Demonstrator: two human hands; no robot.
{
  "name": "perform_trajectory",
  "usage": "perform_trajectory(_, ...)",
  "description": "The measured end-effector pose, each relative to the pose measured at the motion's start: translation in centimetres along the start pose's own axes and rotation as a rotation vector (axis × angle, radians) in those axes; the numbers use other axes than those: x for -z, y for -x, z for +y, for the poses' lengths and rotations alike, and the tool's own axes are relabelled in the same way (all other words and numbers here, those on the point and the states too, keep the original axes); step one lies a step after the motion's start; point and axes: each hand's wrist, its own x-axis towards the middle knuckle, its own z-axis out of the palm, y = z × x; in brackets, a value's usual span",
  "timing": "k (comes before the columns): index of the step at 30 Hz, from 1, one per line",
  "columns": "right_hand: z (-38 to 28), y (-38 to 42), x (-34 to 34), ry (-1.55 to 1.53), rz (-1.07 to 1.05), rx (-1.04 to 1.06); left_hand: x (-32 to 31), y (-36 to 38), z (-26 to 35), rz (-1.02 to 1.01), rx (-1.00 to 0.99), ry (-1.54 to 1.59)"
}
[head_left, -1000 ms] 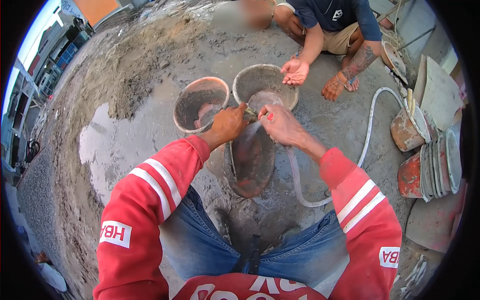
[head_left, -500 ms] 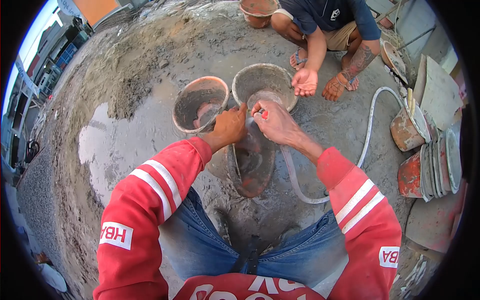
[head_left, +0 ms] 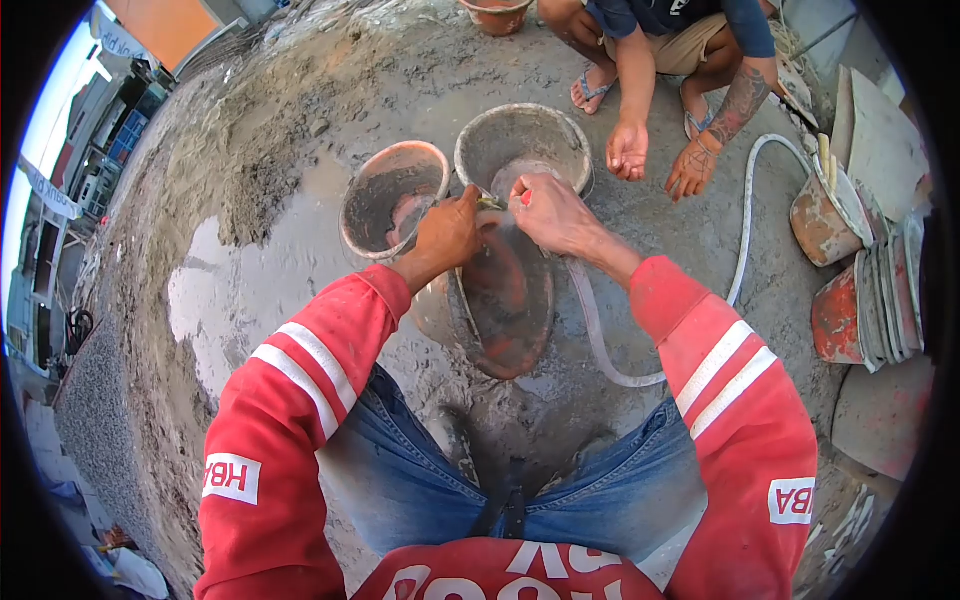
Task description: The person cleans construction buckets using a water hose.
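Note:
A muddy bucket (head_left: 505,345) is tilted towards me, its wet, reddish-brown inside showing. At its upper rim my left hand (head_left: 450,228) is closed, apparently gripping the rim; the fingertips are partly hidden. Close to its right, my right hand (head_left: 553,218) is closed round the end of a pale hose (head_left: 595,325), with a small red part showing between the fingers. The hose passes under my right wrist. A faint spray seems to fall into the tilted bucket. Just beyond my hands stand an orange-rimmed bucket (head_left: 388,215) and a grey, mud-coated bucket (head_left: 465,135).
A person (head_left: 690,50) squats in front at the right, hands hanging over the mud. Stacked buckets (head_left: 840,320) and another bucket (head_left: 825,225) stand at the right. A bucket (head_left: 497,18) is at the far edge. Wet mud (head_left: 225,280) covers the ground.
My hands have moved slightly apart, the left a little to the left, the right a little to the right. The squatting person's right hand has turned and lowered, fingers more curled.

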Motion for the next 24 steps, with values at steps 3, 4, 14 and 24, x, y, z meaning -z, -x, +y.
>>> perform_trajectory(3,-0.5,0.4,0.6,0.100,-0.123,-0.142,0.5,-0.1,0.0,-0.051,0.029,-0.026)
perform_trajectory(4,-0.3,0.7,0.4,0.099,-0.120,-0.156,0.5,0.0,0.0,-0.061,0.020,-0.022)
perform_trajectory(14,-6.1,2.3,-1.1,-0.188,-0.300,0.051,2.3,1.7,-5.7,-0.082,0.208,0.069)
perform_trajectory(24,-7.7,2.5,-3.4,-0.296,-0.159,0.288,1.3,1.1,-9.7,-0.031,0.291,0.151)
